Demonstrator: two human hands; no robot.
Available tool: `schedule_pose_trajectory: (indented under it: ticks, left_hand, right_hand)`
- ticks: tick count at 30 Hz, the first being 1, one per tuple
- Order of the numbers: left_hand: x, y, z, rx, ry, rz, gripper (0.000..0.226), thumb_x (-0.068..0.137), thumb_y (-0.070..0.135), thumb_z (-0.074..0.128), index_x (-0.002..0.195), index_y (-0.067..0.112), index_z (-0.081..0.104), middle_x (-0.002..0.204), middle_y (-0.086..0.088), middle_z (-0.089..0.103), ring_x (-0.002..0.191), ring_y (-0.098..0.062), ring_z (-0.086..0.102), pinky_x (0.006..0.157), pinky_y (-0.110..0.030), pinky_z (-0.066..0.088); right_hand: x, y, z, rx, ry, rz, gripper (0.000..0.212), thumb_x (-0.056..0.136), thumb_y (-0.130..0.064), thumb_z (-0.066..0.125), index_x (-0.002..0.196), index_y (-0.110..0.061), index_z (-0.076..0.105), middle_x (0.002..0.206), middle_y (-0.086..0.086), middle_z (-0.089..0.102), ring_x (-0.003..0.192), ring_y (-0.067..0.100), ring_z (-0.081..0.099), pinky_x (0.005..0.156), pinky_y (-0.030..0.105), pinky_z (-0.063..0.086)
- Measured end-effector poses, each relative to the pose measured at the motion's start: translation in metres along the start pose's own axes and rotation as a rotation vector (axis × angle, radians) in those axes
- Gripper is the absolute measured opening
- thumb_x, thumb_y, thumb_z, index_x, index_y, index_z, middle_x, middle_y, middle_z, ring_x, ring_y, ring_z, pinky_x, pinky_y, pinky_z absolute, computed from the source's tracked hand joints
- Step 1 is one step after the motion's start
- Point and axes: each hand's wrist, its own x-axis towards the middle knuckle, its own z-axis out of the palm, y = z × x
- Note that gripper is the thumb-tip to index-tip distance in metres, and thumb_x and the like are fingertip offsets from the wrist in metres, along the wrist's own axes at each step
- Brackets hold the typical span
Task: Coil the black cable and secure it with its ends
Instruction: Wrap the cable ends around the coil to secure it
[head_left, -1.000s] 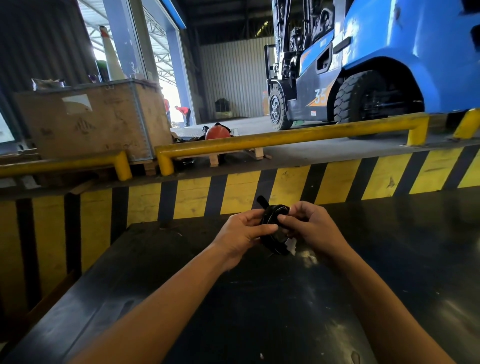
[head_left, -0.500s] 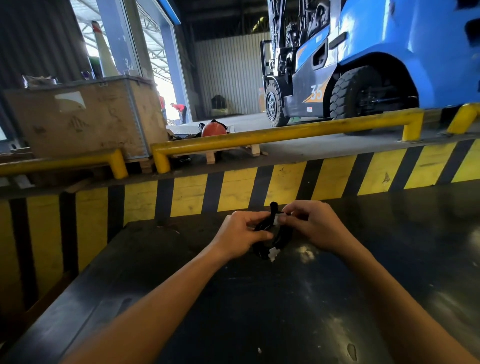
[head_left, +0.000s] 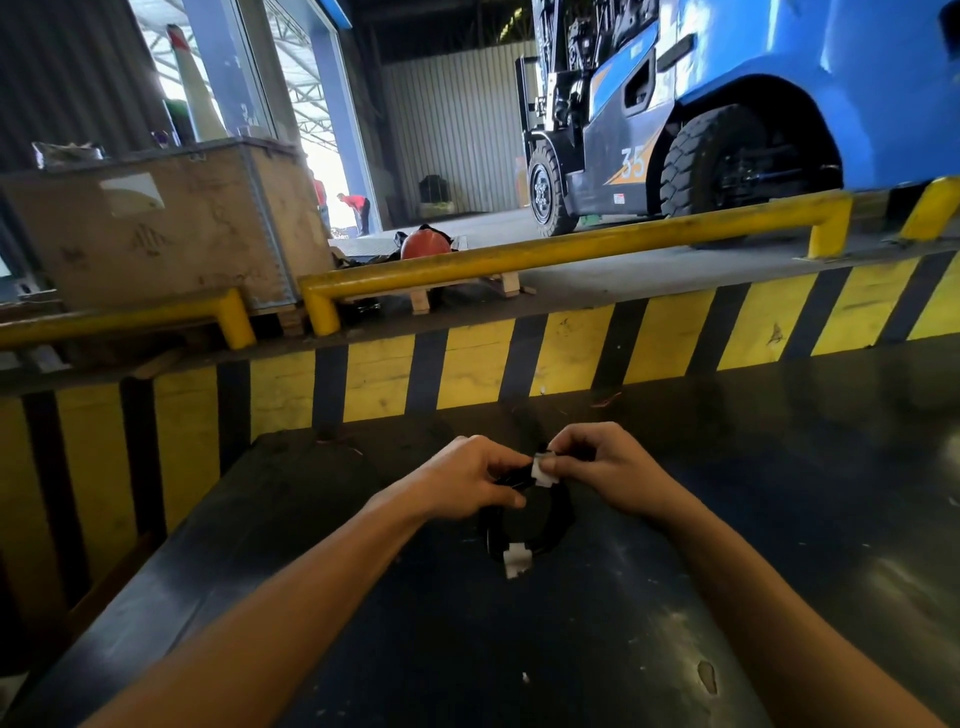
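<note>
The black cable (head_left: 558, 525) is wound into a small coil that hangs just above the black table (head_left: 779, 545). My left hand (head_left: 462, 480) pinches the top of the coil from the left. My right hand (head_left: 597, 462) grips one white connector end (head_left: 543, 470) at the top of the coil, close to the left fingers. The other white connector end (head_left: 515, 561) dangles at the bottom of the coil. Part of the cable is hidden behind my fingers.
A yellow-and-black striped wall (head_left: 571, 358) borders the table's far edge, with yellow guard rails (head_left: 571, 249) above it. A blue forklift (head_left: 727, 114) stands beyond at the right, a wooden crate (head_left: 171, 228) at the left, and an orange helmet (head_left: 426, 244) between them.
The coil has dropped lower below my hands and opened into a loop. A white connector end is now pinched in my right fingers; the other white end hangs at the bottom.
</note>
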Motion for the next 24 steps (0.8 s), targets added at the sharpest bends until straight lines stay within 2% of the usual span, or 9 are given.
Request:
schedule_pose_trajectory:
  ticks: [4, 6, 9, 11, 14, 17, 20, 24]
  left_hand:
    - [-0.001, -0.007, 0.006, -0.071, -0.028, -0.049, 0.034, 0.086, 0.013, 0.065, 0.118, 0.023, 0.064, 0.109, 0.001, 0.069, 0.101, -0.008, 0.064, 0.093, -0.027, 0.048]
    - [-0.002, -0.011, 0.012, -0.178, -0.014, -0.078, 0.032, 0.086, 0.014, 0.065, 0.117, 0.023, 0.064, 0.106, 0.004, 0.070, 0.097, -0.006, 0.066, 0.088, -0.025, 0.050]
    - [-0.008, -0.019, 0.031, -0.452, 0.041, -0.179, 0.032, 0.086, 0.015, 0.065, 0.114, 0.030, 0.061, 0.106, 0.004, 0.070, 0.100, -0.009, 0.067, 0.086, -0.030, 0.054]
    - [-0.012, -0.029, 0.047, -0.649, 0.050, -0.318, 0.035, 0.084, 0.020, 0.068, 0.117, 0.029, 0.059, 0.111, 0.002, 0.070, 0.103, -0.014, 0.067, 0.091, -0.040, 0.054]
    - [-0.013, -0.047, 0.071, -0.963, -0.004, -0.498, 0.033, 0.083, 0.021, 0.069, 0.115, 0.018, 0.061, 0.110, -0.007, 0.071, 0.100, -0.022, 0.070, 0.084, -0.043, 0.056]
    - [-0.005, -0.068, 0.093, -1.127, 0.126, -0.610, 0.036, 0.078, 0.020, 0.074, 0.111, 0.010, 0.063, 0.102, -0.011, 0.072, 0.090, -0.022, 0.071, 0.080, -0.041, 0.057]
    - [0.002, -0.089, 0.114, -1.154, 0.286, -0.733, 0.044, 0.078, 0.015, 0.076, 0.117, 0.005, 0.059, 0.107, -0.014, 0.069, 0.092, -0.022, 0.068, 0.074, -0.035, 0.056]
    - [0.003, -0.115, 0.147, -1.100, 0.327, -0.854, 0.042, 0.081, 0.004, 0.071, 0.120, 0.002, 0.054, 0.115, -0.018, 0.064, 0.099, -0.024, 0.065, 0.072, -0.030, 0.055]
  right_hand:
    - [-0.001, 0.010, 0.014, 0.057, 0.088, -0.006, 0.008, 0.082, -0.014, 0.067, 0.089, -0.014, 0.068, 0.085, 0.006, 0.070, 0.080, 0.014, 0.067, 0.073, 0.028, 0.055]
    - [-0.003, 0.013, 0.021, 0.106, 0.169, -0.003, 0.018, 0.080, -0.013, 0.069, 0.096, -0.021, 0.064, 0.084, 0.005, 0.069, 0.079, 0.013, 0.067, 0.073, 0.026, 0.056]
    - [-0.006, 0.020, 0.029, 0.165, 0.296, 0.071, 0.036, 0.081, -0.012, 0.069, 0.109, -0.030, 0.055, 0.083, 0.005, 0.068, 0.077, 0.010, 0.066, 0.066, 0.018, 0.053]
    - [-0.008, 0.028, 0.031, 0.246, 0.398, 0.144, 0.035, 0.083, -0.011, 0.065, 0.113, -0.027, 0.055, 0.084, 0.004, 0.067, 0.080, 0.009, 0.065, 0.062, 0.017, 0.049]
    - [-0.014, 0.046, 0.041, 0.408, 0.508, 0.289, 0.028, 0.087, -0.012, 0.060, 0.113, -0.022, 0.056, 0.090, 0.003, 0.066, 0.084, 0.011, 0.064, 0.067, 0.020, 0.049]
    - [-0.022, 0.076, 0.061, 0.538, 0.516, 0.462, 0.023, 0.088, -0.010, 0.059, 0.111, -0.015, 0.060, 0.096, 0.006, 0.066, 0.088, 0.017, 0.064, 0.071, 0.028, 0.053]
    - [-0.031, 0.105, 0.080, 0.501, 0.420, 0.621, 0.018, 0.090, -0.010, 0.057, 0.107, -0.014, 0.061, 0.097, 0.007, 0.065, 0.089, 0.021, 0.064, 0.075, 0.035, 0.056]
    - [-0.048, 0.144, 0.111, 0.360, 0.258, 0.763, 0.008, 0.090, -0.012, 0.057, 0.089, -0.014, 0.065, 0.084, 0.007, 0.067, 0.074, 0.018, 0.063, 0.057, 0.024, 0.049]
